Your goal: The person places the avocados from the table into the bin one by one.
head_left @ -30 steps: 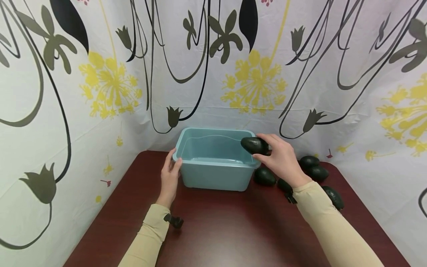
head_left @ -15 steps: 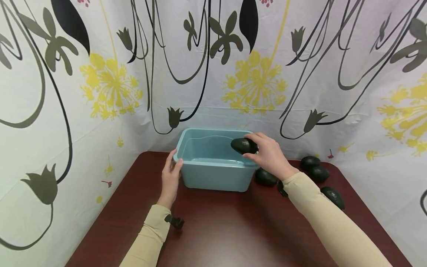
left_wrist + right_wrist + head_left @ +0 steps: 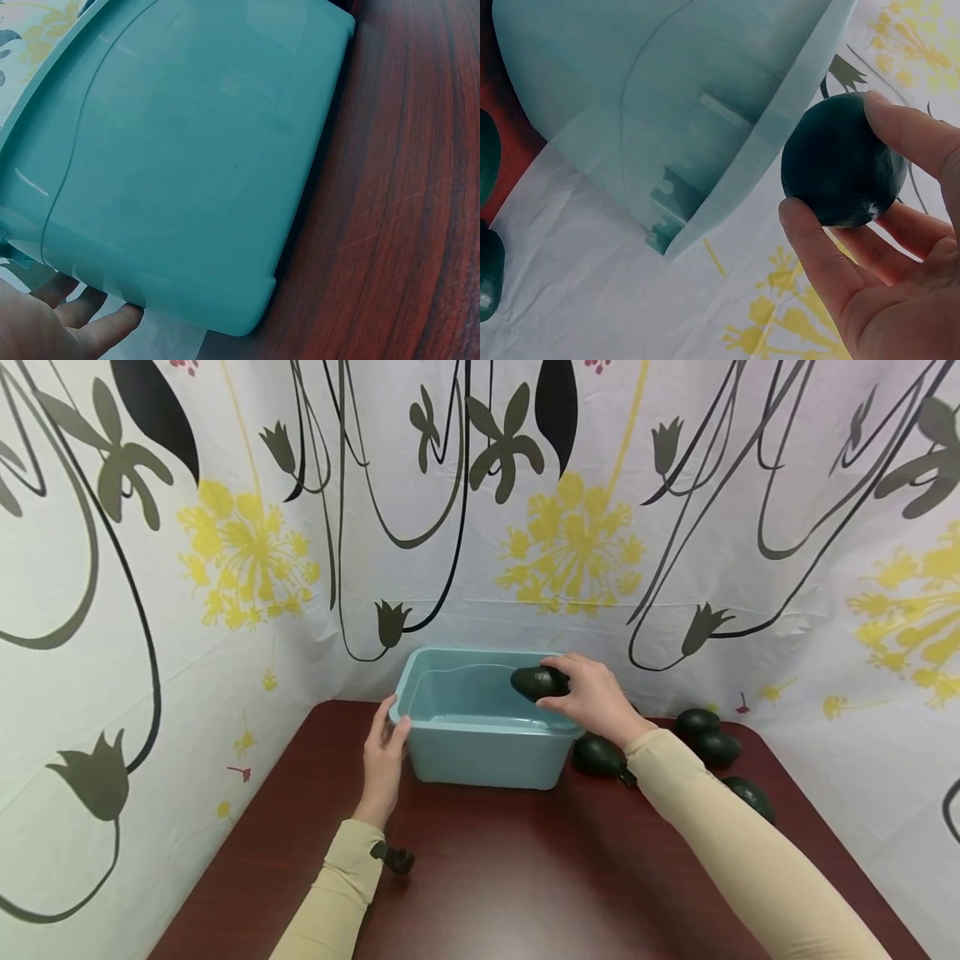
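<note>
A light blue plastic bin [image 3: 487, 756] stands on the table, its open top facing up; the visible part of its inside shows only bare blue plastic. My left hand [image 3: 384, 764] holds its left rim, thumb at the front corner and fingers along the outer side, as the left wrist view also shows. Over the right part of the opening, my right hand [image 3: 596, 700] grips a dark green avocado [image 3: 534, 683] between thumb and fingers. In the right wrist view this avocado [image 3: 840, 161] appears end-on, apart from the bin's rim [image 3: 757, 161].
Beside the bin's right side lies another avocado [image 3: 596, 756]. Further right are two touching avocados [image 3: 696, 723] and one more [image 3: 750, 797] partly behind the right sleeve. A patterned white curtain [image 3: 465, 568] surrounds the dark red table [image 3: 480, 877].
My right hand has carried the avocado leftward from the bin's right rim to over its opening. The left hand and the bin have stayed in place.
</note>
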Motion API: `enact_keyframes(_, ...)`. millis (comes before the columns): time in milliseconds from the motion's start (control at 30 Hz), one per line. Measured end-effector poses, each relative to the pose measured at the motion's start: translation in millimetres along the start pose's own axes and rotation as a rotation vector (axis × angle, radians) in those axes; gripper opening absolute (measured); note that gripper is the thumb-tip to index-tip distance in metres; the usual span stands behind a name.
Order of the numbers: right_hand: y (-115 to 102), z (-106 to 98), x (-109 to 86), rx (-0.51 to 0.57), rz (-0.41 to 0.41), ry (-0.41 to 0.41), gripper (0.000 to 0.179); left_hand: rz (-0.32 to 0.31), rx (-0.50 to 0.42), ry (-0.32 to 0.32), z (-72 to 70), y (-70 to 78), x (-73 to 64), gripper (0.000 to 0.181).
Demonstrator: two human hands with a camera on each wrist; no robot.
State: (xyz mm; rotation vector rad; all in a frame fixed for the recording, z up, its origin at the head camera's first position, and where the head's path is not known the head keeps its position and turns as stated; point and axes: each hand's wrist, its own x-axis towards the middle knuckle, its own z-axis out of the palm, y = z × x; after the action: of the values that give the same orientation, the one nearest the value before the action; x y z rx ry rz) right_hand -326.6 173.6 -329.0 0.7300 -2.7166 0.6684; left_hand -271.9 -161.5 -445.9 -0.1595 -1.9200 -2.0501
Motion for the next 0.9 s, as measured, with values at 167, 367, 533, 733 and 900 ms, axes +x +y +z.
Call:
enact_keyframes(167,-1,5,6.2,0.018,-0.001,-0.034,0.066,-0.001,-0.023,0.019,-5.7,-3.4,0.1,0.058)
enact_keyframes(367,-2,5,7.2,0.015,0.008,-0.059,0.067,-0.002,-0.028,0.008,-3.9,-5.3,1.0,0.059)
enact_keyframes(533,-3,5,9.9,0.019,0.004,-0.083,0.067,-0.001,-0.020,0.005,-0.9,-2.9,1.5,0.059)
enact_keyframes(733,-2,9,12.3,0.009,-0.029,-0.107,0.068,0.001,-0.018,0.003,1.4,-2.5,2.3,0.059)
enact_keyframes(900,0,14,12.7,-0.004,-0.038,-0.125,0.067,0.005,-0.015,0.001,2.1,-2.9,1.9,0.058)
